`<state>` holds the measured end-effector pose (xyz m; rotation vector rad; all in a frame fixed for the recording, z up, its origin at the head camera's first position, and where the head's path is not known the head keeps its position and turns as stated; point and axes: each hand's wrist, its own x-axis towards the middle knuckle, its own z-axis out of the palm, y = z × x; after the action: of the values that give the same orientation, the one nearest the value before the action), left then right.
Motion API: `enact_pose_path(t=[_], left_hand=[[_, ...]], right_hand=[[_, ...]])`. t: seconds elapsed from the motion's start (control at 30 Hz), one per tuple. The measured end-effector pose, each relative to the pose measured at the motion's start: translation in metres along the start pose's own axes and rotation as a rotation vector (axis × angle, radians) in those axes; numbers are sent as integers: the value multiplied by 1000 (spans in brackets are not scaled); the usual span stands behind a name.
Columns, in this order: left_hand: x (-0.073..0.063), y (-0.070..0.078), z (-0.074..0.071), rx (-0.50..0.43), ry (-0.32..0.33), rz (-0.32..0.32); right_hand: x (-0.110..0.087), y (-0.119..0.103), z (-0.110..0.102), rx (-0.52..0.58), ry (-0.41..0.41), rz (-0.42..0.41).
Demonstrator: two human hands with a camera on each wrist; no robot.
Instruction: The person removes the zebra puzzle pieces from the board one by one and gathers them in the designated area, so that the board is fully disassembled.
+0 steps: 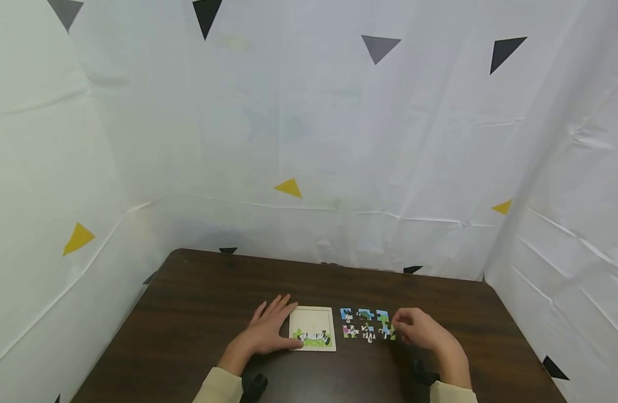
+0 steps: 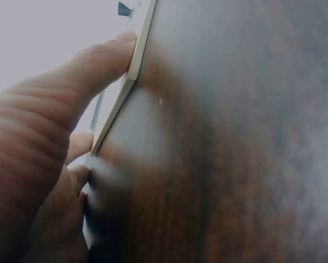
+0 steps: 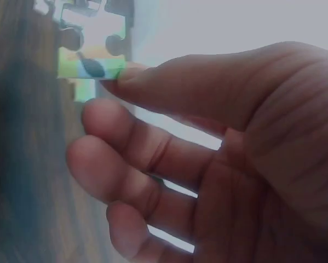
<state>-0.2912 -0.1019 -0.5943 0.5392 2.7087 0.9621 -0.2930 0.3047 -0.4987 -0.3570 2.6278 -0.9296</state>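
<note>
A square wooden puzzle tray (image 1: pixel 312 317) lies on the table, with a printed strip of green and black-and-white stripes along its near side. My left hand (image 1: pixel 268 331) is spread at its left side. Its thumb (image 2: pixel 106 57) presses on the near edge, and the other fingers lie along the left edge. To the right of the tray, several jigsaw pieces (image 1: pixel 365 314) are laid out in two rows. My right hand (image 1: pixel 421 329) is at their right end, pinching a jigsaw piece (image 3: pixel 92 41) by its corner. The thumb tip overlaps the piece; the index finger is mostly hidden behind the thumb.
The dark wood-grain table (image 1: pixel 213 302) has rounded far corners. White sheeting (image 1: pixel 314 123) with grey, black and yellow triangles hangs behind it and on both sides. A dark wrist device (image 1: pixel 254 386) sits by the left sleeve.
</note>
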Motion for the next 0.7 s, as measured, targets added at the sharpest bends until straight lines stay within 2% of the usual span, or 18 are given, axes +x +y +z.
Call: enact_pose_path(t=[0.17, 0.43, 0.7], left_hand=[[0, -1, -1, -12, -2, 5], [-1, 0, -2, -36, -11, 23], [0, -2, -1, -14, 3, 32]], right_hand=[[6, 11, 5, -3, 5, 53], [15, 18, 13, -38, 90, 115], [13, 22, 12, 22, 19, 82]])
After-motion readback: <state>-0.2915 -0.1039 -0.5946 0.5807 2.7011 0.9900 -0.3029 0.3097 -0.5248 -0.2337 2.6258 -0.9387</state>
